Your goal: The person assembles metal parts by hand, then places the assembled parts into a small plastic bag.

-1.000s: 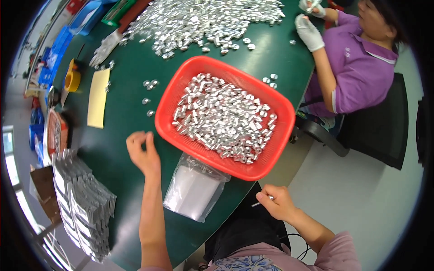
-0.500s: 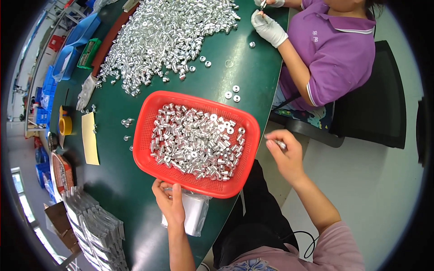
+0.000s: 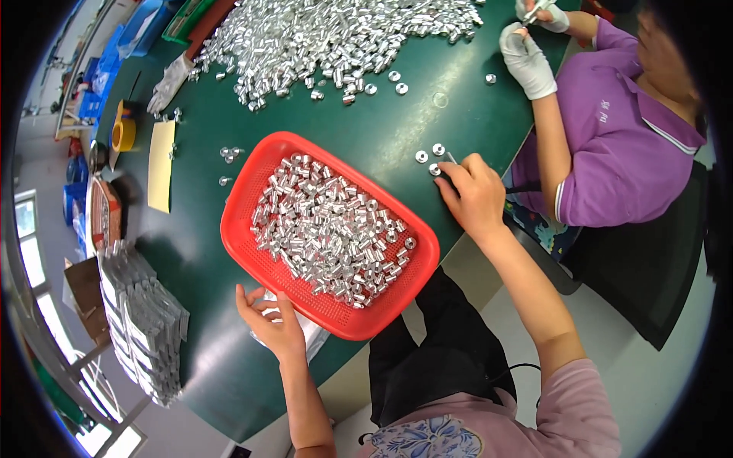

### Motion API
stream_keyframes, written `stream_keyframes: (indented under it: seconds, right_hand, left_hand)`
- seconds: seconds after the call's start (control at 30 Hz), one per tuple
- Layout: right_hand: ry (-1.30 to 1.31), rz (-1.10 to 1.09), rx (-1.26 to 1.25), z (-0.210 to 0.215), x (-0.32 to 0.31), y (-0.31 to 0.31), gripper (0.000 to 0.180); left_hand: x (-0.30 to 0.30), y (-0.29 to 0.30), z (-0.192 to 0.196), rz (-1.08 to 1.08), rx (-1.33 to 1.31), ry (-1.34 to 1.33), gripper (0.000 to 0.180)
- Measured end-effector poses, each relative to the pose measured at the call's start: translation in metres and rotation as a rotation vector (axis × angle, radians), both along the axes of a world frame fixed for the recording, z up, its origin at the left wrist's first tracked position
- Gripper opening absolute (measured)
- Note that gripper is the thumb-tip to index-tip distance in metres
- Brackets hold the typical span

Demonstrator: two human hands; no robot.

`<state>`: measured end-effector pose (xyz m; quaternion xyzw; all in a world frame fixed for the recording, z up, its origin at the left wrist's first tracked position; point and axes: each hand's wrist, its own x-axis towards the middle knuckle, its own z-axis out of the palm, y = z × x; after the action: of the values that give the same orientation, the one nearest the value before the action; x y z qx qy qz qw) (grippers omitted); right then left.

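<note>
A red plastic basket (image 3: 238, 252) full of small silver metal parts (image 3: 328, 229) sits on the green table (image 3: 382, 130) in front of me. My left hand (image 3: 269, 324) lies with fingers spread on a clear plastic bag (image 3: 311, 340) that pokes out from under the basket's near rim. My right hand (image 3: 472, 195) rests on the table edge to the right of the basket, pinching a thin metal tool (image 3: 452, 158). Its tip points at three loose metal rings (image 3: 427, 158).
A large heap of silver parts (image 3: 328, 38) covers the far table. A co-worker in purple (image 3: 611, 145) with white gloves (image 3: 527, 61) works at the right. Stacked filled bags (image 3: 141, 320), a yellow sheet (image 3: 160, 164), a yellow tape roll (image 3: 122, 133) and a white glove (image 3: 169, 80) lie at the left.
My right hand came up from beside my lap to the loose rings on the table. My left hand dropped from the bare table to the bag at the basket's near rim.
</note>
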<state>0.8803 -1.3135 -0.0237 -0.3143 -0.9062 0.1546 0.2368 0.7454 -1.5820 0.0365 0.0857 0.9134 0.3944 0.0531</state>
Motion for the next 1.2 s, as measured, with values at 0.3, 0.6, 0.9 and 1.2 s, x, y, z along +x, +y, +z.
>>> stream_keyframes:
  seconds: [0.3, 0.6, 0.9, 1.2]
  right_hand:
    - [0.012, 0.089, 0.055, -0.002, -0.006, 0.009, 0.021]
    - [0.280, 0.036, -0.457, 0.051, 0.020, -0.032, 0.018]
    - [0.260, 0.627, -0.578, 0.092, 0.012, -0.076, 0.022]
    - [0.231, 0.672, -1.032, 0.109, 0.007, -0.078, 0.018]
  left_hand:
    - [0.083, 0.043, 0.031, -0.365, 0.400, -0.223, 0.041]
    - [0.105, 0.055, 0.041, -0.466, 0.501, -0.522, 0.023]
    - [0.103, 0.052, 0.038, -0.215, 0.936, -0.982, 0.023]
    - [0.088, 0.041, 0.035, -0.049, 1.134, -0.900, 0.024]
